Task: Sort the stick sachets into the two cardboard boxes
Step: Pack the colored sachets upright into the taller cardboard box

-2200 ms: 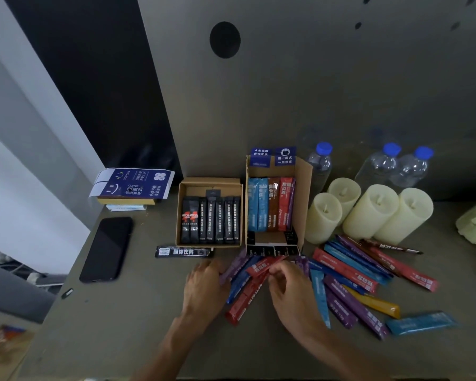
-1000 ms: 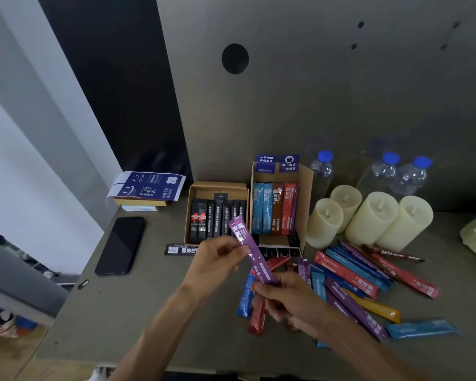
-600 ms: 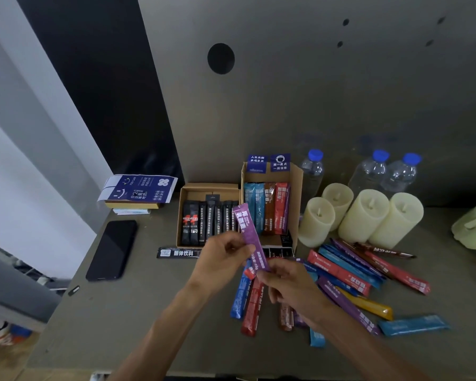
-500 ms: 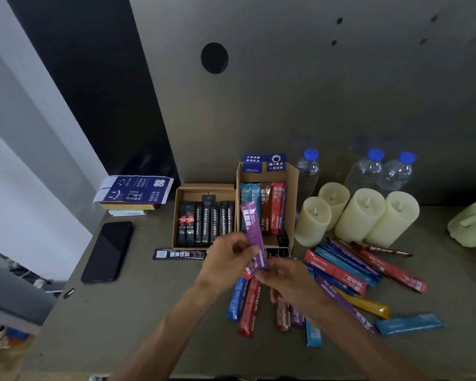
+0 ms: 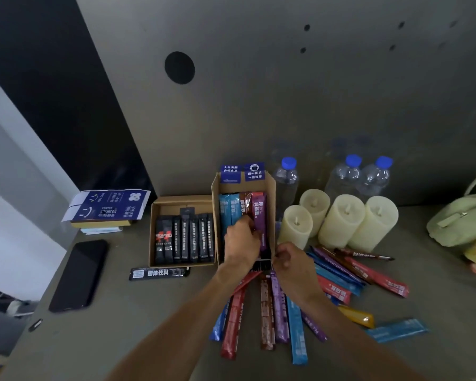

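Nearest you, at 6 o'clock on the grey table [image 5: 116, 339], loose stick sachets [image 5: 267, 312] fan out flat: slim glossy foil strips in red, brown, purple and blue. More are piled at 4 o'clock, with a yellow sachet [image 5: 357, 318] and a teal sachet [image 5: 396, 329] at the outer edge. A black sachet [image 5: 160, 273] lies alone at 9 o'clock of the fan, just in front of the low box [image 5: 182, 199].

Your right hand [image 5: 289, 261] sits at the tall box's [image 5: 271, 193] front right corner, fingers curled. Can't tell if it grips anything.

Your left hand [image 5: 242, 244] is inside the tall box and pinches the purple sachet [image 5: 259, 218]. It is a flat, shiny strip with white print near the top, standing at the box's right side beside red, brown and blue sticks.

The low box, plain brown cardboard, touches the tall one at its 9 o'clock and holds a row of black sticks [image 5: 184, 237].

At 3 o'clock stand four ivory, waxy pillar candles [image 5: 341, 218]. Past them, at 1 o'clock, are clear plastic bottles [image 5: 286, 178] with blue caps.
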`<control>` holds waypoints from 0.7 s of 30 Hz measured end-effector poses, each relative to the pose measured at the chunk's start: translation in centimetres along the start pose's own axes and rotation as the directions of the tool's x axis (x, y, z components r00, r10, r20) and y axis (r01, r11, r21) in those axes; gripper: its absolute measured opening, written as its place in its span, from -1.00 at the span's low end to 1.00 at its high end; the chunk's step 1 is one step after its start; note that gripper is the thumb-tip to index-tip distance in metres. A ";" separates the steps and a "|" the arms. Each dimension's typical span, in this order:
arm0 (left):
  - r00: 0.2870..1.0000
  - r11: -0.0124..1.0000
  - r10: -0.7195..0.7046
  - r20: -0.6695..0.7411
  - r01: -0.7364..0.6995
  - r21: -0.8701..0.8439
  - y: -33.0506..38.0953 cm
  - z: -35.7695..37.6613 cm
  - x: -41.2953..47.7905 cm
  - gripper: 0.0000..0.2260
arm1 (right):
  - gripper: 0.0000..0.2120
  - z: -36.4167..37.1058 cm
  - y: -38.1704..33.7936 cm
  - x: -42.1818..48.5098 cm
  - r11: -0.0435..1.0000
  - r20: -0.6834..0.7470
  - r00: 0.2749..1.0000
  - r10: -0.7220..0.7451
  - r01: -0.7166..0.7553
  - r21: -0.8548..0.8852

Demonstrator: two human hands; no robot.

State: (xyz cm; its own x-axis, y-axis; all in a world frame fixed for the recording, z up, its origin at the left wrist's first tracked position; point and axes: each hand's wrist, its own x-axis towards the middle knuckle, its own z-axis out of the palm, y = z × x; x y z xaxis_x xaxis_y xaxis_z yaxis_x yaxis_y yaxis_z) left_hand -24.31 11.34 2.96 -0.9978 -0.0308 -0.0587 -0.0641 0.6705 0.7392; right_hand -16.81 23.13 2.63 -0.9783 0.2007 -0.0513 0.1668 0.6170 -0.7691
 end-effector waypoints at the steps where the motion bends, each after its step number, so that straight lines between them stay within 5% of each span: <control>1: 1.000 1.000 0.005 -0.005 -0.005 0.009 0.0 0.3 0.2 -0.87 | -0.84 0.0 -0.1 0.0 1.000 -0.004 1.000 -0.009 0.009 -0.005; 21: 0.993 0.973 0.112 -0.033 -0.103 0.205 0.5 1.3 1.5 -0.88 | -0.87 0.2 0.9 0.3 0.999 0.013 1.000 -0.019 0.018 0.039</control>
State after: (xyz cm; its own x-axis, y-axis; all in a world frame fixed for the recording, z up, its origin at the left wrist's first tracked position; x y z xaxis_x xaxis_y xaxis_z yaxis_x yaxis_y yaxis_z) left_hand -25.80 12.61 2.36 -0.9987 0.0199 0.0468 0.0436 0.8080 0.5876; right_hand -17.01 23.58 1.75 -0.9828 0.1790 -0.0449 0.1438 0.5901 -0.7944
